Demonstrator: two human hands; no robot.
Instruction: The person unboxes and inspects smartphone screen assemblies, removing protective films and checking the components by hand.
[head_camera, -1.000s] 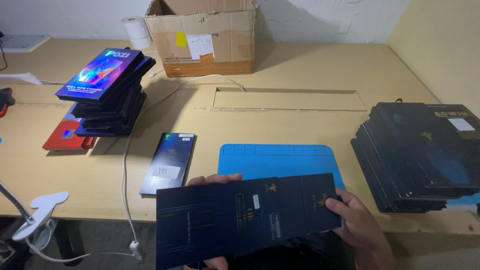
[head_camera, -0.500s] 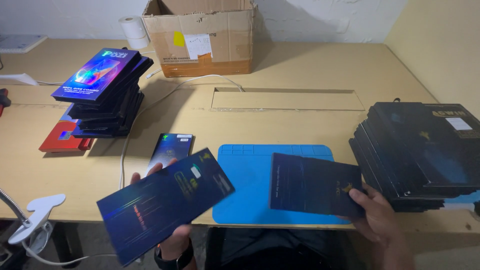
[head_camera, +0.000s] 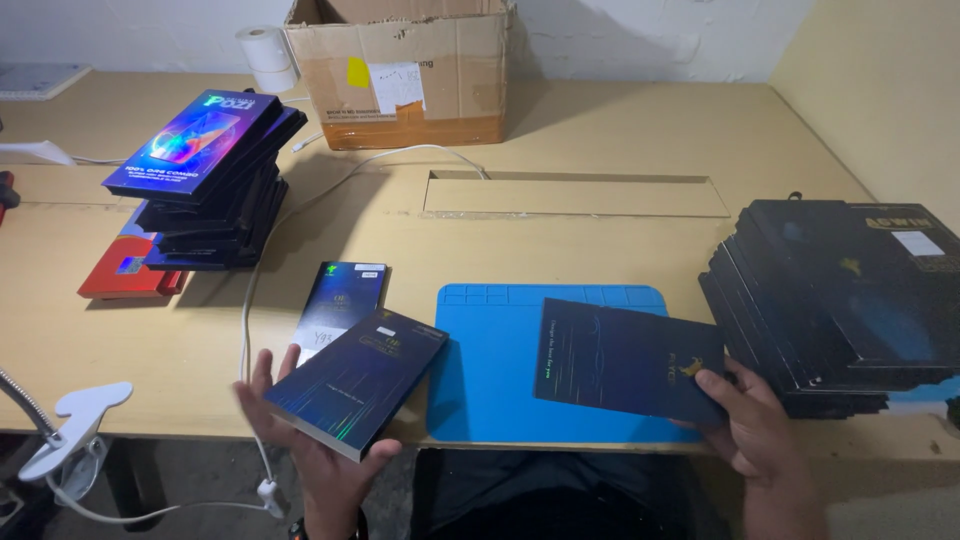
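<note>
Left hand (head_camera: 318, 462) cradles dark flat rectangular box (head_camera: 358, 381) from below, long axis slanting up-right, over desk edge. Right hand (head_camera: 758, 432) pinches dark flat sleeve (head_camera: 630, 358) at right corner, sleeve over blue silicone mat (head_camera: 500, 400). Farther right: dark box stack (head_camera: 845, 300), nearest right hand.
</note>
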